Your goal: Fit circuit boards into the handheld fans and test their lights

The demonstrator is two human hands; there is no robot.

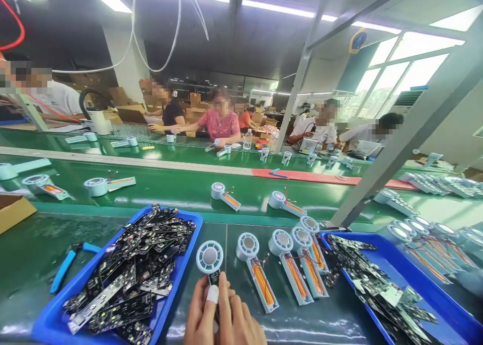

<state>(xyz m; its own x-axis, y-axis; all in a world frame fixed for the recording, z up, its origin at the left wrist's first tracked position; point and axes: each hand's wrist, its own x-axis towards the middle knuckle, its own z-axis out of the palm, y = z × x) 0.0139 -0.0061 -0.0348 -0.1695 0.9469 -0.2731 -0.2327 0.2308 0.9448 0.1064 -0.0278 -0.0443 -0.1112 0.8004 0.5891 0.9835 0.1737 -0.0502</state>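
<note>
Both my hands meet at the bottom centre and grip one small handheld fan part point(210, 258), a white round head with a dark handle. My left hand point(200, 312) has a taped fingertip pressed on the handle. My right hand point(237, 320) closes on the handle from the right. Just right of them lie several open fan bodies point(256, 269) with orange batteries and red wires, side by side on the green bench. A blue tray point(96, 272) of black circuit boards sits to the left of my hands.
A second blue tray point(400, 269) of circuit boards stands at the right. Blue-handled pliers point(68, 264) lie left of the first tray, a cardboard box point(13, 211) beyond. Fan bodies ride the green conveyor point(169, 184). A slanted metal post point(400, 149) rises at right. Several people work across the line.
</note>
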